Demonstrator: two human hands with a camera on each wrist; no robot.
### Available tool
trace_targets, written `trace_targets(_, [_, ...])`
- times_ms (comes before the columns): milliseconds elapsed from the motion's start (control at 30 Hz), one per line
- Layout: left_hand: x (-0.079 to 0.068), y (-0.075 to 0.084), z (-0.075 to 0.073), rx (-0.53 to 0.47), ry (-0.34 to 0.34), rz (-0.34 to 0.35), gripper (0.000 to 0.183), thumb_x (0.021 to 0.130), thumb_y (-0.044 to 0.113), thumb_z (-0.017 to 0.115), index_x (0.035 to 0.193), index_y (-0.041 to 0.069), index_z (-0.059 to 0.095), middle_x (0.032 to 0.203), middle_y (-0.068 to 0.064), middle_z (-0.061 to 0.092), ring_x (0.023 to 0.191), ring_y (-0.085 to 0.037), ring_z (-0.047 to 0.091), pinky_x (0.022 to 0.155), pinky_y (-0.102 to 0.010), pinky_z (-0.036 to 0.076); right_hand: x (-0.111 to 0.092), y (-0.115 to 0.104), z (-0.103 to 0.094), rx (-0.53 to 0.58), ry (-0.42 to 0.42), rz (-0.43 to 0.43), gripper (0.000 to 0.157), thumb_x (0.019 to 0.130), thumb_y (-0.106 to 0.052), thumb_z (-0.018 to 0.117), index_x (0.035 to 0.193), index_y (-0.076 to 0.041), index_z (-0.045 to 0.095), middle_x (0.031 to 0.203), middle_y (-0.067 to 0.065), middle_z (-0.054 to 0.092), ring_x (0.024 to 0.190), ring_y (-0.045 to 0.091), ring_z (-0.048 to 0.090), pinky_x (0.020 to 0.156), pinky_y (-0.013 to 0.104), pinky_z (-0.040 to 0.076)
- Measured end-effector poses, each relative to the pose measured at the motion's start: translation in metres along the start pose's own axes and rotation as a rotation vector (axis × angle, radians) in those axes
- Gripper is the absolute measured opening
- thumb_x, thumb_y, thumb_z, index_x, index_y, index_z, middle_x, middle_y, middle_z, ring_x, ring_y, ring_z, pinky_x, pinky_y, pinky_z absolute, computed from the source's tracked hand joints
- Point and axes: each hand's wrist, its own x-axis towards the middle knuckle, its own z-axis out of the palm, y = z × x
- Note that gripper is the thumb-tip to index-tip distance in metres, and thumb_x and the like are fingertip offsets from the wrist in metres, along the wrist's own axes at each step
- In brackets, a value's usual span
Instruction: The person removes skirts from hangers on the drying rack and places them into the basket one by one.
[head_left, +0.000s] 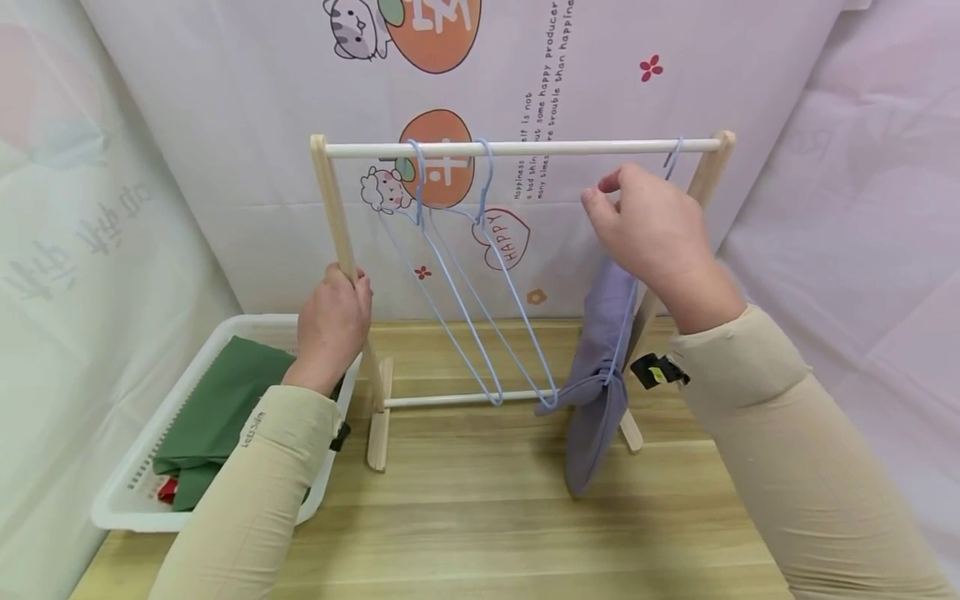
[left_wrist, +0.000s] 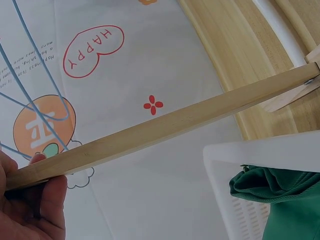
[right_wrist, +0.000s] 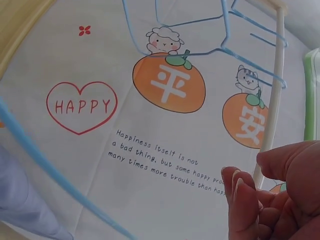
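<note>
My left hand [head_left: 335, 321] grips the left wooden post [head_left: 335, 208] of a small clothes rack; the left wrist view shows fingers and thumb around that post. My right hand [head_left: 651, 223] is raised in front of the rack's right end, below the white rail [head_left: 570, 147], fingers loosely bent and holding nothing. Just behind it a light blue hanger [head_left: 676, 154] hooks over the rail, bearing a purple-grey garment [head_left: 600, 333]; the hand hides part of both. Two bare blue hangers [head_left: 457, 287] [head_left: 517, 292] hang left of the middle.
On the left stands a white plastic basket [head_left: 123, 492] with folded green cloth [head_left: 225, 400] and a bit of red cloth [head_left: 168, 490]. A lower white bar [head_left: 450, 399] joins the rack's feet on the wooden table [head_left: 465, 517]. Printed white sheeting [head_left: 262, 125] encloses the space.
</note>
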Motion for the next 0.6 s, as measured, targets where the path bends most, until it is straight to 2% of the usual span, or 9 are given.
trace_targets(233, [0.000, 0.000, -0.001, -0.006, -0.002, -0.022, 0.043, 0.112, 0.034, 0.040, 0.122, -0.006, 0.053, 0.089, -0.023, 0.067, 0.071, -0.040, 0.064, 0.062, -0.051, 0.052, -0.003, 0.015, 0.001, 0.004, 0.032, 0.021, 0.061, 0.110, -0.047, 0.038, 0.152, -0.003, 0.046, 0.138, 0.020, 0.066, 0.119, 0.040, 0.064, 0.099, 0.060, 0.047])
trace_targets(400, [0.000, -0.001, -0.001, -0.004, 0.003, -0.007, 0.042, 0.112, 0.033, 0.040, 0.122, -0.006, 0.052, 0.087, -0.024, 0.065, 0.071, -0.040, 0.064, 0.062, -0.052, 0.051, -0.002, 0.029, 0.008, 0.000, 0.080, 0.036, 0.061, 0.108, -0.044, 0.043, 0.150, 0.001, 0.047, 0.127, 0.024, 0.069, 0.108, 0.042, 0.065, 0.093, 0.060, 0.049])
trace_targets(600, [-0.001, 0.001, 0.000, -0.005, -0.008, -0.008, 0.041, 0.112, 0.032, 0.041, 0.123, -0.005, 0.052, 0.089, -0.024, 0.066, 0.072, -0.040, 0.065, 0.062, -0.051, 0.051, -0.001, 0.043, 0.018, -0.021, 0.123, 0.124, 0.068, 0.106, -0.048, 0.045, 0.153, 0.002, 0.042, 0.120, 0.031, 0.063, 0.097, 0.043, 0.060, 0.078, 0.057, 0.051])
